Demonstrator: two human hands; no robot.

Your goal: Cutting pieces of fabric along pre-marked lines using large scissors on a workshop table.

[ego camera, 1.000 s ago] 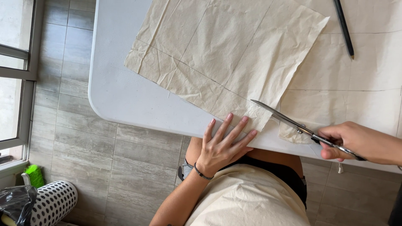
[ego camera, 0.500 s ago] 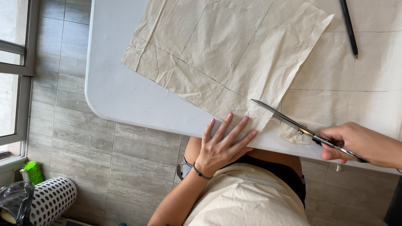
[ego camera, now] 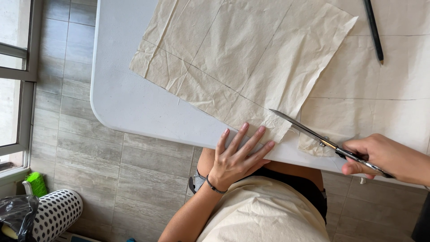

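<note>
A creased cream fabric (ego camera: 242,58) with drawn pencil lines lies on a white table (ego camera: 130,103). My left hand (ego camera: 237,157) is flat, fingers spread, pressing the fabric's near edge at the table rim. My right hand (ego camera: 385,157) grips the handles of metal scissors (ego camera: 313,133). Their blades lie in the fabric just right of my left fingertips, tips pointing toward the drawn line. A second layer of the same fabric (ego camera: 394,89) spreads to the right under the scissors.
A dark pencil (ego camera: 374,31) rests on the fabric at the upper right. Grey floor tiles (ego camera: 89,161) lie beside the table. A dotted white roll (ego camera: 56,213), a black bag (ego camera: 15,215) and a green brush (ego camera: 36,183) sit by a window at left.
The view has shifted slightly. My hands and the scissors hold nearly the same place on the fabric.
</note>
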